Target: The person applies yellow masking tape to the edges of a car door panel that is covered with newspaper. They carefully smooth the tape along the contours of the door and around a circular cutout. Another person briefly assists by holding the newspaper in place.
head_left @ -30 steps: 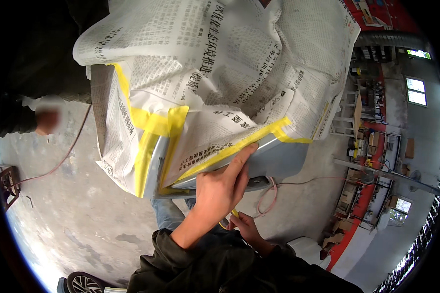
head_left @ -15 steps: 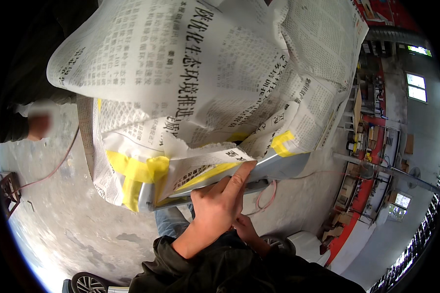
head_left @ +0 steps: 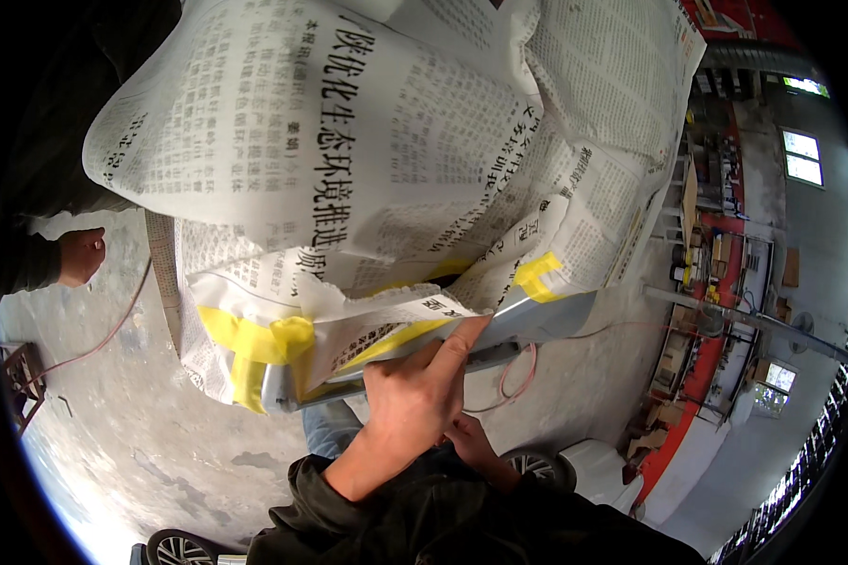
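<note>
A grey panel (head_left: 554, 318) in front of me is draped with crumpled newspaper (head_left: 386, 188). Yellow masking tape (head_left: 271, 341) fastens the paper at the near left corner, and another yellow strip (head_left: 538, 277) sits farther right. My left hand (head_left: 410, 400) is closed at the panel's near edge, one finger stretched along the torn paper edge and the others curled below. Lower and just right of it, my right hand (head_left: 471, 439) is partly covered by the left one. Its fingers are curled together; what they hold, if anything, is hidden.
At the left, another person's hand (head_left: 83, 256) hangs from a dark sleeve. A thin hose (head_left: 104, 331) crosses the concrete floor. Cluttered shelves (head_left: 702, 311) line the right wall. A white car part (head_left: 601, 476) and a wheel (head_left: 181, 548) lie low in view.
The papered panel sits slightly farther left in view. Both my hands keep nearly the same pose at its edge. The other person's hand shows a little lower.
</note>
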A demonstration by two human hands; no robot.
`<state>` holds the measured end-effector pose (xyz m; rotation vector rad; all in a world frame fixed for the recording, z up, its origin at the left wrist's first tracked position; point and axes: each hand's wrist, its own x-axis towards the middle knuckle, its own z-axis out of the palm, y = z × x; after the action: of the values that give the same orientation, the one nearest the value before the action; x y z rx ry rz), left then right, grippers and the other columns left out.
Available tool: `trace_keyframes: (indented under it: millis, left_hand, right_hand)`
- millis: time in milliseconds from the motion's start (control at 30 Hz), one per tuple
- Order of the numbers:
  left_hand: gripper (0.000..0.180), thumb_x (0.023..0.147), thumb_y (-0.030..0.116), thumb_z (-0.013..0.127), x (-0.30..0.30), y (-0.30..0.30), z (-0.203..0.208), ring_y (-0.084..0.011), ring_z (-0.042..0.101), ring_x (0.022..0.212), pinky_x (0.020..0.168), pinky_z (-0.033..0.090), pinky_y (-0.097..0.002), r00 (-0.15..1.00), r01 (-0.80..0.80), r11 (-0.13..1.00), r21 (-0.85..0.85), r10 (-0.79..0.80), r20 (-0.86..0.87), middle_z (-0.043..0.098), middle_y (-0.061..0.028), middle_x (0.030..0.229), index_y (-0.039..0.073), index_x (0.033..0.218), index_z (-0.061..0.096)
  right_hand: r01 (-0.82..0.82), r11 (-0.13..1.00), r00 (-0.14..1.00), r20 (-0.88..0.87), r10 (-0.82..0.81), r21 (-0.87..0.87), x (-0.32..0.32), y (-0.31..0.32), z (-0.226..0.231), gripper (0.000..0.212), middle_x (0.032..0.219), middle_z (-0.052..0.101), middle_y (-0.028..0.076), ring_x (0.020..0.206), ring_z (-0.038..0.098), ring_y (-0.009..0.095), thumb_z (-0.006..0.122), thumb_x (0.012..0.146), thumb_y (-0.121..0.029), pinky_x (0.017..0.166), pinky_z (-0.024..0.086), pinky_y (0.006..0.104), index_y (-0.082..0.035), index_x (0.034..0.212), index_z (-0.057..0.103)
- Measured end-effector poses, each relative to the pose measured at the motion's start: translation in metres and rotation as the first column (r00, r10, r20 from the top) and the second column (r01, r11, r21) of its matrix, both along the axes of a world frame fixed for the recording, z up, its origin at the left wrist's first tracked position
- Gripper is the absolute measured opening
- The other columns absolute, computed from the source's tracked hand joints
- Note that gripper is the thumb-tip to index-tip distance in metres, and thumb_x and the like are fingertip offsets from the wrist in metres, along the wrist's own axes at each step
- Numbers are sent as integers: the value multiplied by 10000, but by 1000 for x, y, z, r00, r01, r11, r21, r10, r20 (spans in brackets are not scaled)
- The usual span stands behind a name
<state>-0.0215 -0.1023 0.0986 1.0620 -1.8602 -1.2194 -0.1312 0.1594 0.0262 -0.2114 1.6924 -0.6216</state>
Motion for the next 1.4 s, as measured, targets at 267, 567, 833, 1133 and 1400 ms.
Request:
trace_keyframes:
  millis: [267, 567, 833, 1133, 1400]
  left_hand:
    - [460, 795, -52, 720, -2, -5, 1, -292, 673, 663, 673, 549, -351, 999, -27, 998, -57, 24, -48, 726, -144, 896, 101, 1229, 695]
    - [418, 840, -27, 729, -6, -8, 2, -179, 630, 546, 566, 520, -296, 990, 19, 996, 88, -6, -144, 691, -94, 733, 101, 1238, 702]
    - [306, 858, 40, 788, -3, 4, -9, -51, 592, 546, 537, 483, -222, 984, -68, 977, 204, 100, -150, 665, -18, 650, 82, 1158, 747]
    - [258, 779, 54, 869, -25, 10, -4, -41, 603, 592, 577, 483, -192, 940, -280, 947, 157, 304, -157, 702, -29, 692, -1, 1002, 753]
    - [310, 757, 55, 883, -30, 15, -4, -42, 548, 546, 540, 448, -198, 928, -336, 940, 60, 341, -148, 657, -19, 654, -15, 1030, 752]
  right_hand:
    - [19, 999, 1000, 6, -19, -36, 3, 7, -5, 311, 751, 652, 29, 710, 598, 86, 574, 1044, -268, 699, 466, 249, -21, 854, 594]
    - [24, 999, 1000, -20, -24, -28, 7, 9, 1, 292, 762, 643, 43, 742, 617, 115, 557, 1052, -234, 741, 491, 278, -13, 864, 591]
    - [35, 999, 999, -25, -36, -6, 10, 14, 2, 314, 760, 652, 33, 735, 608, 89, 576, 1040, -285, 719, 480, 254, -11, 891, 609]
    - [87, 990, 983, -153, -104, -114, -16, 15, 27, 225, 727, 621, 30, 662, 583, 90, 587, 1029, -208, 660, 481, 251, -16, 912, 603]
    - [39, 874, 560, -714, -421, -485, -206, -63, 72, 221, 930, 678, 50, 770, 560, 83, 539, 1054, -198, 701, 453, 235, 8, 1047, 621]
